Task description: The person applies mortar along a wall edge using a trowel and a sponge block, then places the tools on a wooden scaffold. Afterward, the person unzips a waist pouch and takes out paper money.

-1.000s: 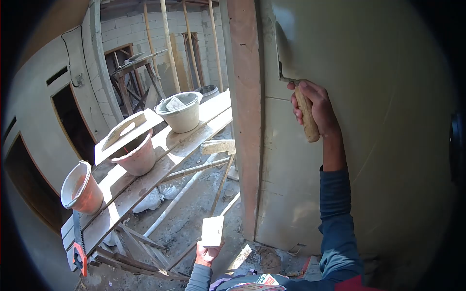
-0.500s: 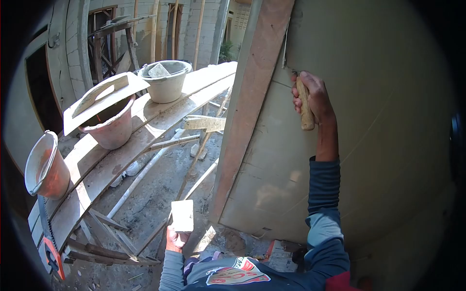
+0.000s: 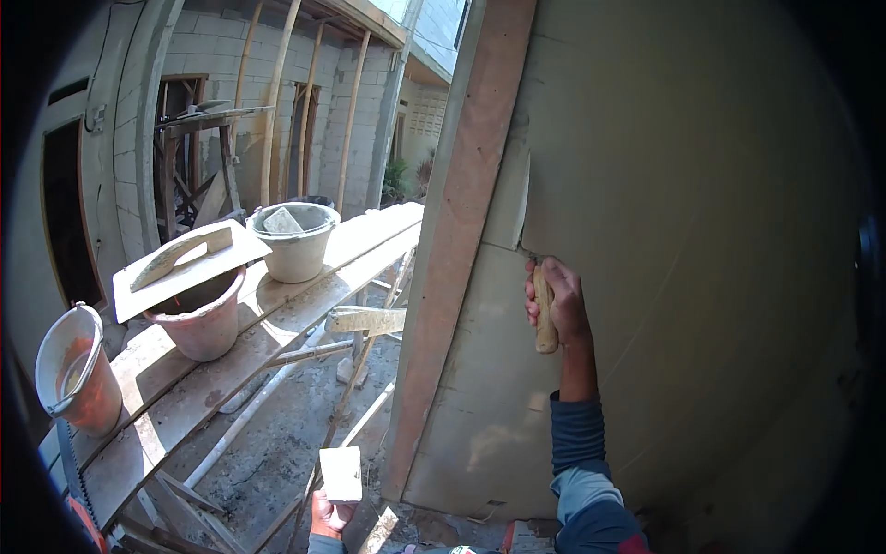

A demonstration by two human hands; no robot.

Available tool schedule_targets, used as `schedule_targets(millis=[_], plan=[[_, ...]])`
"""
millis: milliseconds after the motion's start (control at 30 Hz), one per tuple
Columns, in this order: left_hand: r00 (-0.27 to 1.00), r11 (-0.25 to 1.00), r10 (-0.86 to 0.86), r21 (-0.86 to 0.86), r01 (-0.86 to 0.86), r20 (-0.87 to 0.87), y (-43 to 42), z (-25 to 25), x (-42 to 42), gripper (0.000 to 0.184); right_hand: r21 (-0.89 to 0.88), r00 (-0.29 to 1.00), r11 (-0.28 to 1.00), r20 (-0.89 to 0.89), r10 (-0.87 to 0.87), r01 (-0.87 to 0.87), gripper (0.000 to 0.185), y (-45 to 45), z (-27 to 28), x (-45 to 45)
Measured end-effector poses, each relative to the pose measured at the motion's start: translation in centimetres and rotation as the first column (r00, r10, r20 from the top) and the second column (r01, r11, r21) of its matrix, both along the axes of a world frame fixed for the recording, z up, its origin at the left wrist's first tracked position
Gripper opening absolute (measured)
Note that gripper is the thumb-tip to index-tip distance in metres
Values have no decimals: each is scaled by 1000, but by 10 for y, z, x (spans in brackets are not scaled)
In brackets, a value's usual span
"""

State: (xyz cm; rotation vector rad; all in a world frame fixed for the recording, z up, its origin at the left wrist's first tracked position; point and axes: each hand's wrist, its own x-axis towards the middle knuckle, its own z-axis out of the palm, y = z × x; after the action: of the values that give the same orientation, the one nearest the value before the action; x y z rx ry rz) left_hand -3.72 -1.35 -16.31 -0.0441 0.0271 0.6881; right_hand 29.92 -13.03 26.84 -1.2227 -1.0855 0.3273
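Note:
My right hand point(image 3: 561, 300) is wrapped round the wooden handle of a trowel point(image 3: 546, 323). Its thin blade point(image 3: 527, 198) points up, edge-on against the plastered wall point(image 3: 701, 231), close to the reddish-brown board point(image 3: 471, 212) along the wall's edge. Low in the view, my left hand point(image 3: 330, 515) grips a small pale rectangular block point(image 3: 341, 474) from beneath, held away from the wall.
Left of me runs a plank scaffold point(image 3: 305, 323) carrying an orange-stained bucket point(image 3: 83, 379), a reddish bucket point(image 3: 205, 328) topped by a plastering float point(image 3: 189, 268), and a grey bucket point(image 3: 300, 254). A handsaw point(image 3: 74, 475) hangs at its near end.
The view has tilted upward, so the scaffold and both hands sit lower in it. The trowel blade now shows more plainly beside the board. Both hands keep their holds.

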Motion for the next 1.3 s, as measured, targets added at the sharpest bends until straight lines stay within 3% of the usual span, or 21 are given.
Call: schedule_targets(millis=[200, 267, 333, 500, 533, 800, 967, 1167, 1300], plan=[[995, 995, 100, -10, -100, -1, -5, 12, 0, 42, 29, 985, 999, 172, 25, -30, 35, 18, 211, 13], [996, 996, 93, 9, -93, -4, -10, 17, -1, 40, 6, 977, 1000, 211, 25, -27, 33, 24, 255, 12], [990, 992, 121, 38, -119, -66, -9, 6, 0, 37, -40, 975, 999, 222, 5, 5, 32, 25, 263, 6], [994, 994, 102, 43, -100, -35, -10, 1, 1, 41, -117, 976, 991, 216, -35, 61, 33, 27, 202, 1], [990, 994, 107, 4, -107, -94, -9, 4, 2, 41, -142, 978, 987, 205, -40, 70, 33, 24, 181, 0], [998, 996, -50, 66, 52, -34, 1, 12, 6, 43, -249, 999, 968, 44, -3, 14, 43, 11, -2, -24], [994, 992, -103, 75, 105, -34, 0, 21, 12, 50, -315, 993, 949, -107, -44, 8, 32, 10, -76, -35], [994, 991, -105, 83, 106, -12, 1, 12, 7, 47, -309, 975, 951, -204, -85, 18, 36, -13, -125, -41], [996, 995, -90, 38, 89, 20, 0, 1, -3, 46, -99, 994, 995, -113, -2, -9, 40, -13, -75, -17]])
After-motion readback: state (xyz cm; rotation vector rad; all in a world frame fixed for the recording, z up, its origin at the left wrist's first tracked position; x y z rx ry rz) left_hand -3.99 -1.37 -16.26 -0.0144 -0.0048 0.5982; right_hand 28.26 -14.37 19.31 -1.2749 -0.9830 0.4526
